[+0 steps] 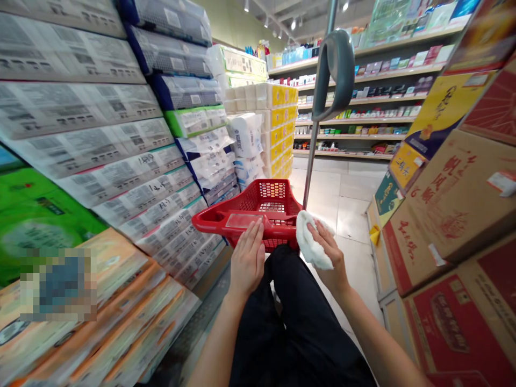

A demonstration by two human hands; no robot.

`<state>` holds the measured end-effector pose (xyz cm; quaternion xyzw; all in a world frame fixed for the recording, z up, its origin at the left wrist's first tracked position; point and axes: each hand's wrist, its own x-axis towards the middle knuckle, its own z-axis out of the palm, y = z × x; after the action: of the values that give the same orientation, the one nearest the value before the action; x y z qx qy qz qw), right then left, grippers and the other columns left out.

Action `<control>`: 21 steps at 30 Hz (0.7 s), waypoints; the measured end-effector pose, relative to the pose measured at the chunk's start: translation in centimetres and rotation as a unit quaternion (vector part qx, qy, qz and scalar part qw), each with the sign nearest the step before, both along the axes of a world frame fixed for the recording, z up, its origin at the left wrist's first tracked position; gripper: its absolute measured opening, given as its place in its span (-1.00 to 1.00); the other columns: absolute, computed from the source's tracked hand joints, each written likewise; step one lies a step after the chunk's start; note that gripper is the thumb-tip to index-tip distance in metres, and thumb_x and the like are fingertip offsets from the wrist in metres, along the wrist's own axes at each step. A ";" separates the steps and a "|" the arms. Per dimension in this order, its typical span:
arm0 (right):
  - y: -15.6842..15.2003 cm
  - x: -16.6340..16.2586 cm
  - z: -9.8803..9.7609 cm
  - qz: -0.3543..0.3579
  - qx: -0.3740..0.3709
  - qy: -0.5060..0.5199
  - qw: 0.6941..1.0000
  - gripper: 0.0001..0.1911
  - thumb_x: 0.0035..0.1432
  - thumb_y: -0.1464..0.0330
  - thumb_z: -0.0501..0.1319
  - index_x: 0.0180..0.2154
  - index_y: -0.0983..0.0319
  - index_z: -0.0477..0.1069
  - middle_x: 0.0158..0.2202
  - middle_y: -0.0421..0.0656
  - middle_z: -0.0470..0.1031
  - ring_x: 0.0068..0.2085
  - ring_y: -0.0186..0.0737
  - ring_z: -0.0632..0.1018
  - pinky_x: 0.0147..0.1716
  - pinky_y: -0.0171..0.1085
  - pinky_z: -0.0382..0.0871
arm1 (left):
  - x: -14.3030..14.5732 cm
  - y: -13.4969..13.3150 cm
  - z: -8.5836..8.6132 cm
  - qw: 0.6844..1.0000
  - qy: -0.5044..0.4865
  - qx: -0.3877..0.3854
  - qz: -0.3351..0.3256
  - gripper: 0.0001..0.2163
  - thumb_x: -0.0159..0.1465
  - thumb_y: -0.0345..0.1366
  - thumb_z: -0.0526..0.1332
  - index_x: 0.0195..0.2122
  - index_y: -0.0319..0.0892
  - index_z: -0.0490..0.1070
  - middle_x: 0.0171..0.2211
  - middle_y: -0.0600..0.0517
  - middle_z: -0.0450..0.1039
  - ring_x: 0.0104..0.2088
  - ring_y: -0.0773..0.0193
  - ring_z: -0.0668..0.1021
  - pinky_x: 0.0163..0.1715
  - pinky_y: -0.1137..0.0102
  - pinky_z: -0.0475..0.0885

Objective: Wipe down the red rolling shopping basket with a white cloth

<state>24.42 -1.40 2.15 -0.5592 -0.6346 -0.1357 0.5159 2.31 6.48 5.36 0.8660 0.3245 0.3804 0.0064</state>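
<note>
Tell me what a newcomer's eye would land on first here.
The red basket sits at centre, its grey handle rising above. The left hand lies flat on its near rim; the right hand holds a white cloth at its right corner. Paper packs tower at left, cardboard boxes at right.

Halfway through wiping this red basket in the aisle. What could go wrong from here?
1. The red basket is steadied only by the left hand lying flat on its front rim; a hard push from the right hand with the white cloth may slide it away.
2. The upright pull rod with its grey grip rises right beside the cloth; a knock could swing it.
3. The stacked packs sit close beside the basket and might get nudged.
</note>
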 end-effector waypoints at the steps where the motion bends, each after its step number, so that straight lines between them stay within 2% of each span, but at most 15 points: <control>1: 0.0 -0.2 0.0 -0.004 0.005 0.013 1.000 -0.38 0.27 0.45 0.12 0.32 0.07 0.14 0.33 -0.05 0.22 0.32 -0.01 0.28 0.26 0.10 0.23 | 0.1 0.0 0.0 1.000 -0.003 0.000 -0.002 -0.50 0.44 -0.33 -0.10 0.40 -0.10 -0.06 0.38 -0.05 0.10 0.39 0.20 0.13 0.34 0.14 0.10; 4: -0.2 -1.9 -0.1 -0.039 0.017 0.009 0.999 -0.37 0.29 0.46 0.10 0.34 0.06 0.10 0.36 -0.06 0.15 0.35 0.00 0.22 0.28 0.12 0.19 | 0.6 -0.2 -0.2 1.000 -0.024 -0.006 -0.010 -0.51 0.44 -0.33 -0.12 0.40 -0.12 -0.03 0.38 -0.05 0.11 0.38 0.20 0.13 0.34 0.14 0.10; 7: -0.4 -4.4 -0.1 -0.069 0.002 -0.054 0.996 -0.39 0.31 0.47 0.06 0.35 0.07 0.08 0.35 -0.09 0.17 0.38 -0.02 0.15 0.32 0.12 0.08 | 1.2 -0.2 -0.4 0.999 -0.047 -0.022 -0.018 -0.52 0.44 -0.34 -0.14 0.39 -0.12 -0.03 0.37 -0.04 0.12 0.39 0.22 0.12 0.35 0.13 0.08; 12: 0.6 -7.4 0.6 -0.064 -0.034 -0.126 0.989 -0.45 0.32 0.43 0.03 0.32 0.13 0.15 0.32 -0.12 0.24 0.38 -0.09 0.17 0.37 0.04 -0.10 | 1.6 -0.1 -0.5 0.997 -0.056 -0.036 -0.026 -0.52 0.45 -0.32 -0.16 0.39 -0.12 -0.01 0.37 -0.05 0.11 0.39 0.21 0.10 0.35 0.11 0.08; 16: 0.7 -6.9 0.9 -0.058 -0.028 -0.145 0.987 -0.47 0.32 0.43 0.03 0.30 0.12 0.20 0.31 -0.14 0.27 0.36 -0.13 0.20 0.38 0.01 -0.13 | 1.7 -0.2 -0.3 0.998 -0.052 -0.033 -0.026 -0.53 0.45 -0.32 -0.15 0.39 -0.12 -0.01 0.37 -0.04 0.12 0.39 0.22 0.11 0.35 0.13 0.08; 21: -0.2 -3.3 -0.1 -0.055 -0.029 -0.125 0.990 -0.44 0.32 0.44 0.03 0.32 0.11 0.15 0.33 -0.10 0.22 0.37 -0.06 0.19 0.35 0.09 -0.02 | 1.9 -0.2 -0.3 0.998 -0.049 -0.037 -0.030 -0.52 0.45 -0.33 -0.15 0.39 -0.12 -0.02 0.37 -0.04 0.11 0.39 0.22 0.10 0.35 0.13 0.08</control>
<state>21.12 -1.61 2.04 -0.5867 -0.6663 -0.2140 0.4075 4.24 6.30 5.10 0.8548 0.3114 0.4099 0.0653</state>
